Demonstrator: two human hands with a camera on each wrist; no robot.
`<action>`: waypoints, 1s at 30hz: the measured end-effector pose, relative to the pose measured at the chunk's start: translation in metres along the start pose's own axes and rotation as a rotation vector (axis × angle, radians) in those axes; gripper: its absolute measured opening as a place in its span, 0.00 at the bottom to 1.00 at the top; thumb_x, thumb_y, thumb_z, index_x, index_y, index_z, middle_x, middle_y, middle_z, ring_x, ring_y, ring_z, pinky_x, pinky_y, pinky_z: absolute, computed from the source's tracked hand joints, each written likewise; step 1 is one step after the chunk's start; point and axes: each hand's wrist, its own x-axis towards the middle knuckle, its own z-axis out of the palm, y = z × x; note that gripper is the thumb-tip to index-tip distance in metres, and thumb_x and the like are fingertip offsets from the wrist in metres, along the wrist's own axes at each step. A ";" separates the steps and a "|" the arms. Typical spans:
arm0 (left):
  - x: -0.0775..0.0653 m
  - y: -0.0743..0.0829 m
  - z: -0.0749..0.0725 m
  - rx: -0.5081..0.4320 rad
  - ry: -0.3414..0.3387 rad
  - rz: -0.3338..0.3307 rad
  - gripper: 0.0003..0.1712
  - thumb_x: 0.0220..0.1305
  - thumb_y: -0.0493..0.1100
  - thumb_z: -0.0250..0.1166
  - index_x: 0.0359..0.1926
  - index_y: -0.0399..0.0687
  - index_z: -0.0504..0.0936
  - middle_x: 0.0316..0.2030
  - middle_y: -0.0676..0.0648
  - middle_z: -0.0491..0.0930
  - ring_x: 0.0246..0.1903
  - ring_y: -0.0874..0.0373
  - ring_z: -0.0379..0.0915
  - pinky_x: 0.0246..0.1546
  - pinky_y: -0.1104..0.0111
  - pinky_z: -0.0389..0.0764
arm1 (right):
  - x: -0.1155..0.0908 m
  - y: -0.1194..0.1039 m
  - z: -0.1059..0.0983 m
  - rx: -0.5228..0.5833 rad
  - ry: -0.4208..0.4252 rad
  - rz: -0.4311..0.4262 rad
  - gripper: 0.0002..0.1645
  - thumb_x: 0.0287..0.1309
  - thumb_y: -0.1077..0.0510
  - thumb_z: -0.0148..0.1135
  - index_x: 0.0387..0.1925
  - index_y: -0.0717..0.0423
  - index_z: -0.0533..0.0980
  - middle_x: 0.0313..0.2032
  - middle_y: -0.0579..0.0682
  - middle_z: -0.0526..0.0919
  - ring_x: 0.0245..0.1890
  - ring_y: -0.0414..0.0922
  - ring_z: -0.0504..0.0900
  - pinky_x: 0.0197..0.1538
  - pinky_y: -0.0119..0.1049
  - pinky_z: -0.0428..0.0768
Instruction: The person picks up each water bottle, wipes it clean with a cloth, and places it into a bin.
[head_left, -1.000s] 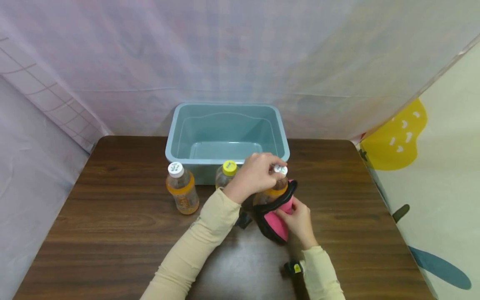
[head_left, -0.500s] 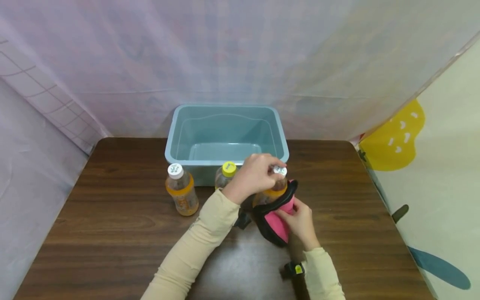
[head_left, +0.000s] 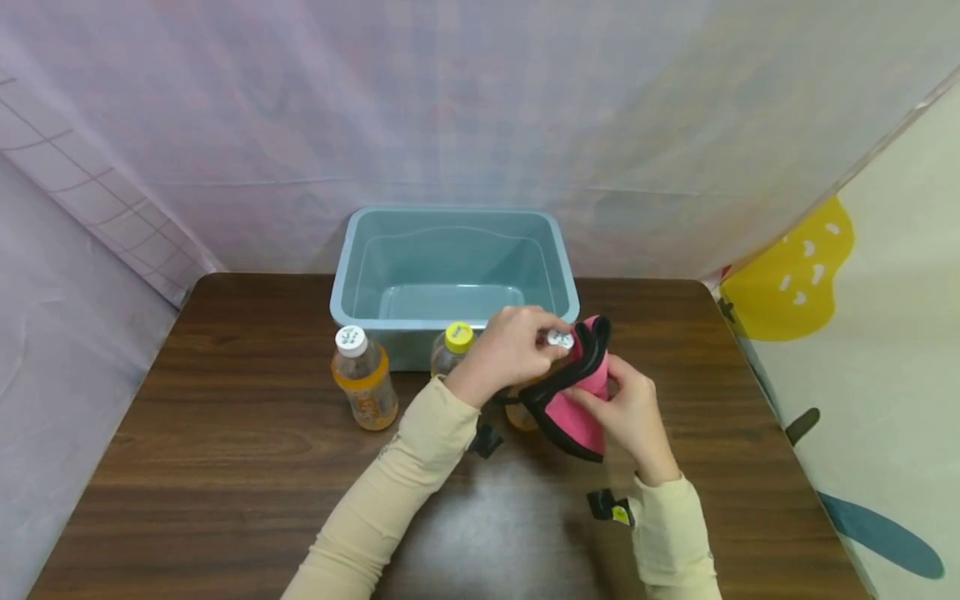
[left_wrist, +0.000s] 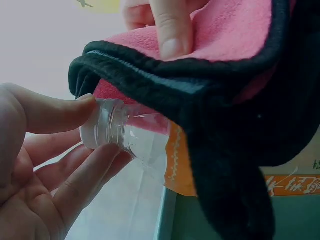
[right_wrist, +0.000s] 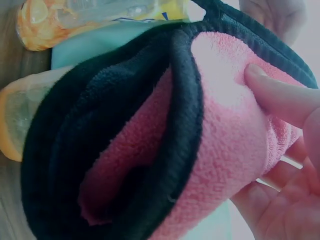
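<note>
The cloth (head_left: 577, 423), right of centre in the head view, partly covers a bottle (left_wrist: 146, 142). I see the right hand's (head_left: 626, 407) fingers pinching the cloth and the left hand's (head_left: 517, 346) clamped on the bottle's cap (head_left: 560, 338). A cap-only hold, I judge, could let dragging cloth tilt the bottle towards the yellow-capped one (head_left: 448, 360) at centre. The left wrist view exposes a clear neck (left_wrist: 118, 126) hidden from the head view, which alone shows the whole tub (head_left: 397, 324).

the cloth (head_left: 581, 423) is pink, edged black, the tub (head_left: 453, 324) blue-grey
</note>
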 end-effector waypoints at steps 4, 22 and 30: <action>0.000 0.000 0.000 0.000 -0.002 -0.005 0.14 0.57 0.43 0.63 0.45 0.49 0.83 0.37 0.51 0.81 0.30 0.66 0.74 0.30 0.79 0.73 | 0.001 -0.001 0.000 0.007 -0.005 0.025 0.21 0.39 0.60 0.73 0.39 0.61 0.78 0.29 0.54 0.82 0.23 0.40 0.72 0.24 0.27 0.74; -0.001 0.001 0.000 0.017 -0.010 -0.010 0.12 0.57 0.44 0.63 0.43 0.50 0.83 0.37 0.52 0.81 0.31 0.66 0.74 0.29 0.78 0.72 | -0.034 0.056 0.055 -0.050 0.053 0.105 0.19 0.34 0.65 0.74 0.33 0.65 0.78 0.25 0.56 0.82 0.22 0.42 0.73 0.25 0.32 0.72; -0.003 0.001 0.001 0.010 0.000 0.007 0.13 0.58 0.44 0.62 0.44 0.49 0.83 0.37 0.52 0.81 0.31 0.66 0.74 0.29 0.79 0.72 | -0.040 0.065 0.062 -0.040 0.037 0.160 0.20 0.34 0.64 0.74 0.34 0.64 0.79 0.28 0.57 0.83 0.26 0.46 0.78 0.29 0.37 0.76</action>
